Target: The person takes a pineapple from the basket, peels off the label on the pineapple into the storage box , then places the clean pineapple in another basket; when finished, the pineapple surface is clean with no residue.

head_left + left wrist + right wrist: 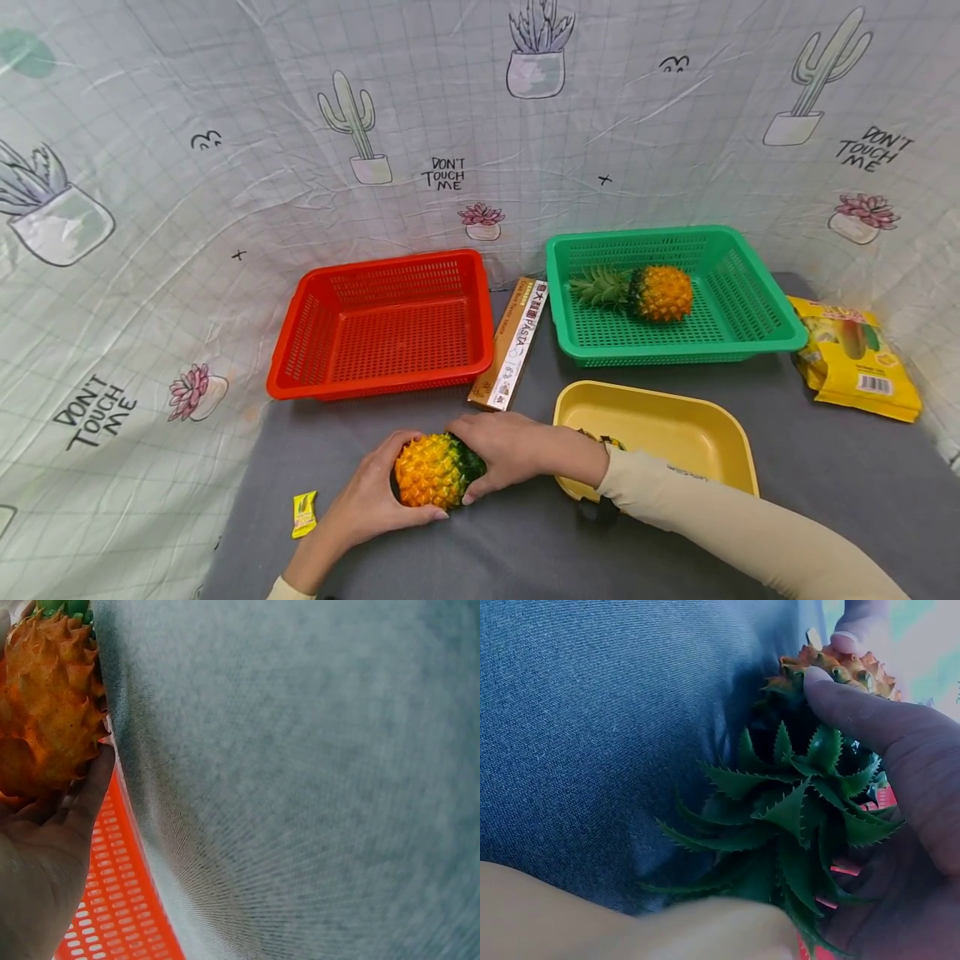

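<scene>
A small pineapple (429,473) with yellow-orange spiky skin lies on its side at the front of the grey table, between both hands. My left hand (372,493) cups its rounded base end, thumb on the near side. From the other side my right hand (508,446) grips it near the green crown end, with the thumb pressed on the skin. In the right wrist view the toothed green crown (795,802) sits in that hand's palm, though in the head view the hand hides most of it. The left wrist view shows the orange skin (52,705) close against the left fingers.
Behind are a red basket (382,387) and a green basket (675,354) holding another pineapple (662,293). A pasta box (512,342) lies between them. My right forearm crosses a yellow tray (675,425). A yellow packet (858,362) lies right; a small sachet (303,514) left.
</scene>
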{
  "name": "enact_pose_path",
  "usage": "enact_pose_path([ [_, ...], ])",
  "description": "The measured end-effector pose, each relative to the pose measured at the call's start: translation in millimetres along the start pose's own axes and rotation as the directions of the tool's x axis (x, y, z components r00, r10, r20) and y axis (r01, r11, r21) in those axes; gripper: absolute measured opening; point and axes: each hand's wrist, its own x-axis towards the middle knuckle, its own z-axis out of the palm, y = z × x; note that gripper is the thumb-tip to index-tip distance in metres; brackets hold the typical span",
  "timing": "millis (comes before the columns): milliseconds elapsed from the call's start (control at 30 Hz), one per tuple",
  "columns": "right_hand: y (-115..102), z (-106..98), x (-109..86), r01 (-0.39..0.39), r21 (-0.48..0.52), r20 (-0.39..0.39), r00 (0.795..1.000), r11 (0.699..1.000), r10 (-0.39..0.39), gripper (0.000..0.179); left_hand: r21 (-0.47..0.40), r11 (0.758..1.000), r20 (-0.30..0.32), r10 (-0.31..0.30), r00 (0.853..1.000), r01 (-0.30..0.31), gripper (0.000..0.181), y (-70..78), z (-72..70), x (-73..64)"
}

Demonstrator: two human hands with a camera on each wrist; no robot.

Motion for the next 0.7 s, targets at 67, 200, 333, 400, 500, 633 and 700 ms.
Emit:
enact_pose_path([
  [67,-1,1,0.1,-0.01,-0.004,0.0,1.0,1.0,0.01,0.083,0.0,1.0,-0.005,0.011,1.0,-0.011,0.096,0.1,0.0,-0.4],
  [200,-1,3,0.1,-0.004,-0.027,-0.014,1.0,1.0,0.003,0.08,0.0,1.0,-0.005,0.019,1.0,-0.019,0.096,1.1,0.2,-1.4],
  [333,-2,4,0.4,-0.002,-0.055,-0.022,1.0,0.998,0.001,0.08,0.0,1.0,0.017,0.0,1.0,0.0,0.104,2.3,-1.1,-2.1],
  [400,-2,5,0.6,-0.001,-0.062,-0.022,1.0,0.998,-0.001,0.079,-0.004,1.0,0.031,0.004,1.0,-0.004,0.111,2.4,-3.5,-2.3],
  [500,-1,6,0.9,0.002,-0.071,-0.027,1.0,0.997,-0.004,0.078,-0.01,0.998,0.036,0.057,0.998,-0.057,0.117,2.0,-9.8,-0.1],
  [633,-1,7,1.3,0.001,-0.078,-0.032,0.999,0.997,-0.003,0.076,-0.008,0.987,0.02,0.163,0.986,-0.163,0.11,2.3,-21.8,6.7],
  [700,-1,7,1.4,-0.002,-0.079,-0.033,0.999,0.997,-0.001,0.076,0.013,0.98,0.004,0.198,0.98,-0.199,0.106,3.1,-28.7,9.8],
])
